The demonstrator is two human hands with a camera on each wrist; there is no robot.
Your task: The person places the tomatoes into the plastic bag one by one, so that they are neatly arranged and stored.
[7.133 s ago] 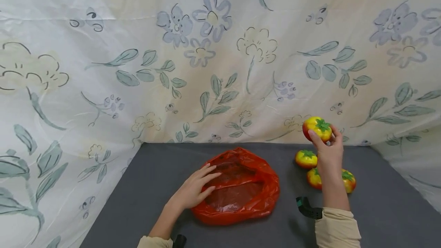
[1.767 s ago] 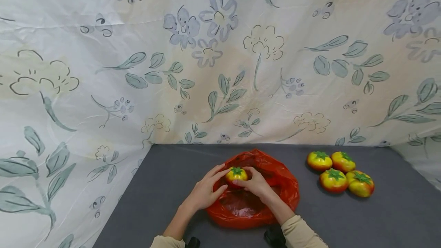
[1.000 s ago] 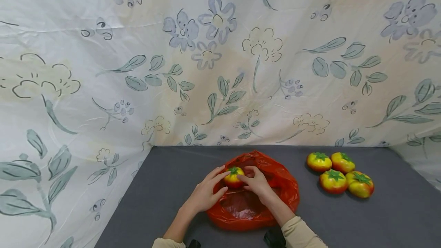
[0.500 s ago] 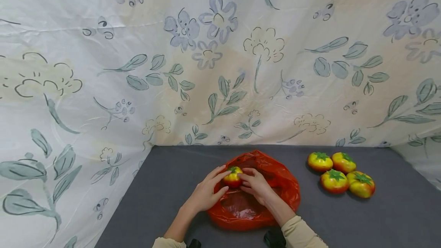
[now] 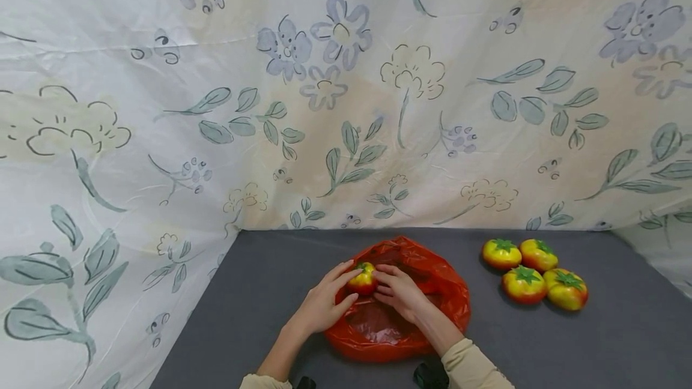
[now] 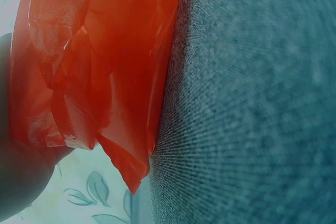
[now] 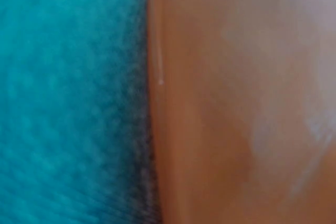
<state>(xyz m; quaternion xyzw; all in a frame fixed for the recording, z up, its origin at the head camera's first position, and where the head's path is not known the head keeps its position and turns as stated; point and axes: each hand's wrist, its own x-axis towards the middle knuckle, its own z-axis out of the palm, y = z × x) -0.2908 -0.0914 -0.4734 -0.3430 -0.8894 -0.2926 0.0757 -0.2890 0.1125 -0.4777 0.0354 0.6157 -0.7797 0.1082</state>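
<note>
Head view: a tomato (image 5: 363, 279) is pinched between the left hand (image 5: 323, 300) and right hand (image 5: 400, 293), above the red bag (image 5: 451, 296).

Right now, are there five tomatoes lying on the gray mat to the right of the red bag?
No, only four tomatoes lie there in a cluster; a fifth is held over the red bag.

Bag between the hands, loose tomatoes off to the right

A tomato (image 5: 363, 280) sits between left hand (image 5: 322, 302) and right hand (image 5: 399, 292), over the bag (image 5: 443, 302); four tomatoes (image 5: 534, 274) lie well right of the right hand on the table (image 5: 594, 347).
</note>
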